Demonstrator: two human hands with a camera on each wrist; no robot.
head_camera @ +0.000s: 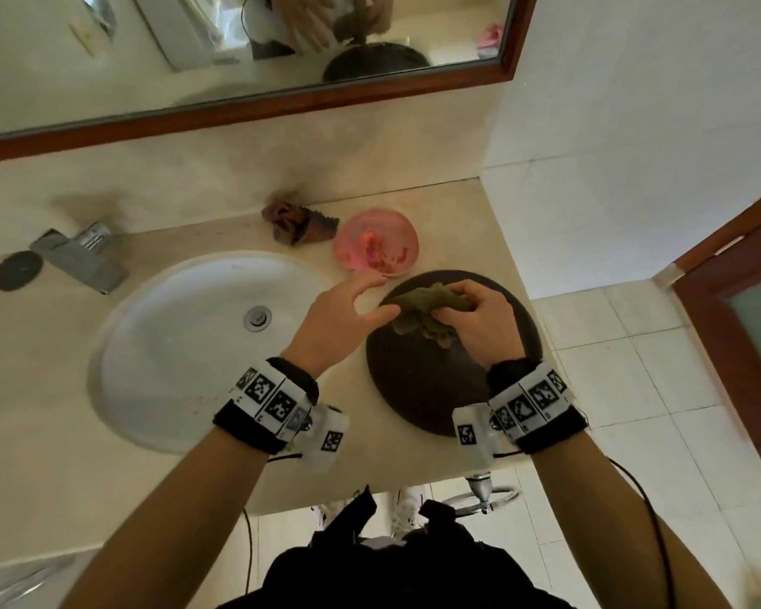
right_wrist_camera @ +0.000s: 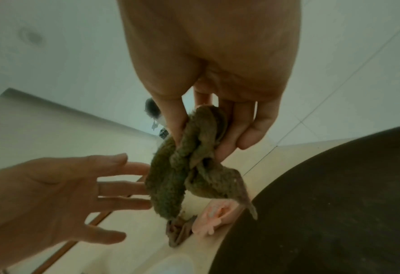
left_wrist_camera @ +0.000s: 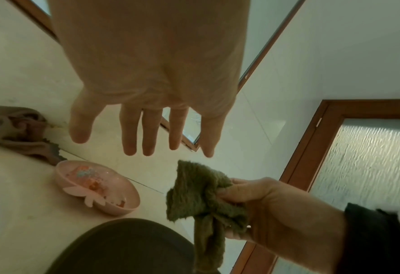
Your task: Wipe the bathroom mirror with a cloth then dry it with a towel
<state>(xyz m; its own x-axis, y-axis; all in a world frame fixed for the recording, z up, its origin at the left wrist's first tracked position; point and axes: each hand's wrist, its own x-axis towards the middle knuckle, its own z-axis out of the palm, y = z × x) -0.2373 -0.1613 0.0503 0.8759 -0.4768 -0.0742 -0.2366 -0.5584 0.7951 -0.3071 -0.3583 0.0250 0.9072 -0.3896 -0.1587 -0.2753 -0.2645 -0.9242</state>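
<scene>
One mirror (head_camera: 247, 59) runs along the wall behind the sink (head_camera: 185, 345), and its top and left side are cut off, so only a blurry strip of reflection shows. One sink, white and oval, with its front rim partly hidden under the left forearm. One dark round tray (head_camera: 436, 389) sits just right of the sink; the right wrist covers its near edge. One pink dish (head_camera: 376, 248) is behind the tray, toward the wall, and whatever's inside is too smeary to make out. One crumpled brownish rag (head_camera: 299, 222) lies behind the sink against the wall. One green cloth (head_camera: 422, 312), bunched up, hangs over the tray right of the sink, pinched between the right hand (head_camera: 479, 323) thumb and curled fingers. The left hand (head_camera: 343, 318) has fingers spread and holds nothing, its tips just beside the cloth; can't tell if they touch.
</scene>
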